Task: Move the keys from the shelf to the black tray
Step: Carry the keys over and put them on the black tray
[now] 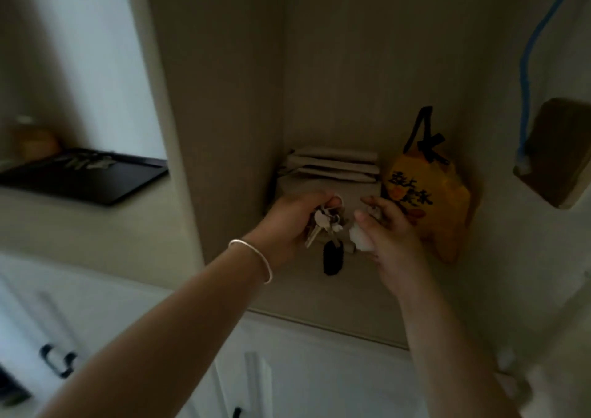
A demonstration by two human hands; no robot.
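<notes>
My left hand (292,222), a silver bangle on its wrist, is closed on a bunch of keys (324,226) with a black fob (333,258) dangling below, just above the shelf (319,293) in the alcove. My right hand (388,238) beside it grips a second small key set with a white tag (359,240). The black tray (83,179) lies on the counter at the left, beyond the alcove's side wall, with several keys (84,162) on it.
Folded beige cloths (332,168) are stacked at the back of the shelf. A yellow bag (428,200) with black handles stands to the right. A blue cord (531,50) hangs on the right wall above a brown block (559,152). White cabinet doors with black handles sit below.
</notes>
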